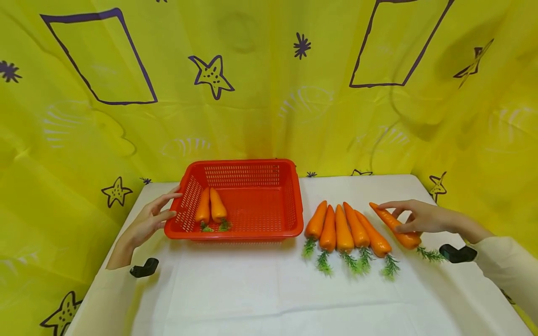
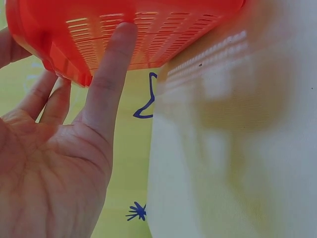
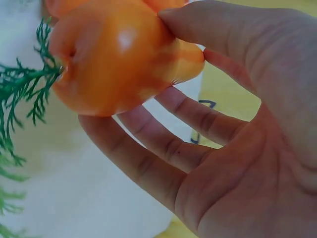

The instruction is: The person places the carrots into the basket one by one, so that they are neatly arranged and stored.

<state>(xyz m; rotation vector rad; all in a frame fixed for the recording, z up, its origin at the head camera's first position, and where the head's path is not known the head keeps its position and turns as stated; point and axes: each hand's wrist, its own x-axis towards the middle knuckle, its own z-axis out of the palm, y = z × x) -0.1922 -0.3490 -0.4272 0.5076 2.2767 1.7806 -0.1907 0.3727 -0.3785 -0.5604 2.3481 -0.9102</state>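
Note:
A red plastic basket point(image 1: 235, 234) with slotted walls stands at the back left of the table, and two orange carrots point(image 1: 218, 205) lie in its left end. My left hand point(image 1: 147, 219) touches the basket's left side with fairly straight fingers. In the left wrist view, one fingertip point(image 2: 128, 30) presses the slotted wall while other fingers reach behind the rim. To the right, my right hand point(image 1: 420, 217) holds a carrot point(image 3: 114, 59) between thumb and fingers. Its green leafy top point(image 1: 430, 254) points toward me, its tip away.
Several carrots point(image 1: 343, 235) lie side by side between the basket and my right hand, leafy tops toward me. A white cloth point(image 1: 235, 289) covers the table. Yellow curtain point(image 1: 260, 116) with drawn stars hangs behind and on both sides.

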